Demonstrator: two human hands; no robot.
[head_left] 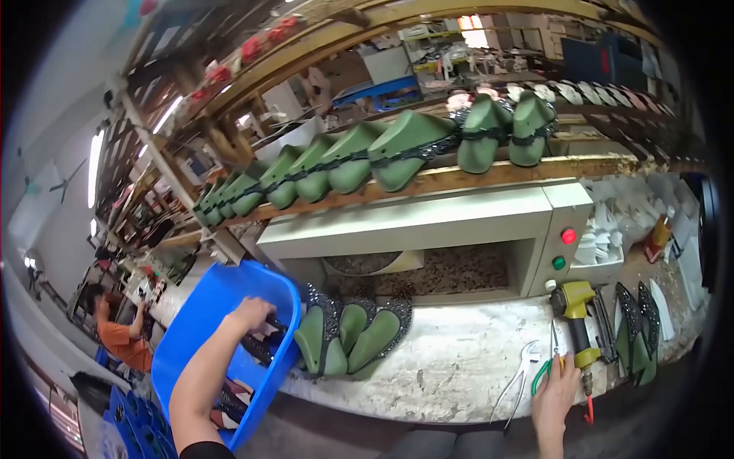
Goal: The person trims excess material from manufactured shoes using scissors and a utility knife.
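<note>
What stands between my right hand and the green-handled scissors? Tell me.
Nothing visible: the right hand is already at the green-handled scissors. The pliers lie to their left, not in between.

No text, label, brand, number or sign legible anywhere in view. Small red-and-yellow bottle, far right beside the cream-coloured machine: any print too small and blurred to read.
</note>
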